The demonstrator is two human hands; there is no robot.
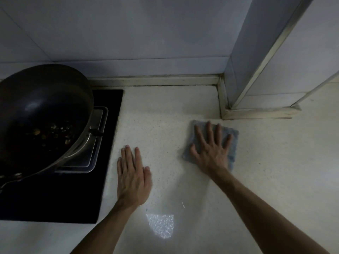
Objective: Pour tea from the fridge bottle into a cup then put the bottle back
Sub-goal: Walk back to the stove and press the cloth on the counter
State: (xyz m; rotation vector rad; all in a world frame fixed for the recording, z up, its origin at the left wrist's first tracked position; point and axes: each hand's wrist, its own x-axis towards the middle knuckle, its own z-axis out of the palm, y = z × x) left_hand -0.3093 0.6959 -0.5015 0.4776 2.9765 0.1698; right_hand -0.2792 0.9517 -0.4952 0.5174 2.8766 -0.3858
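My right hand (211, 149) lies flat on a blue-grey cloth (233, 135), fingers spread and straight, palm pressing it to the pale speckled counter (165, 110). It grips nothing; the cloth is only held down. My left hand (133, 173) rests flat on the bare counter just beside the black hob (114, 99), fingers straight and close together, holding nothing.

The bottle, the cup and the fridge are not in view, so I cannot say where they stand.

I judge the step in hand to be a wipe of the counter (whether it prepares a spot for the cup or clears up a spill, the view does not tell).

Procedure for a sound wipe:
1. Keep the palm centred on the cloth so its edges do not fold under.
2. Work in straight, overlapping passes toward the near edge of the counter.
3. Keep the left hand planted as a brace, away from the wok (45, 99), whose rim overhangs the hob.
4. Stop short of the wall corner, where the cloth may snag on the trim.
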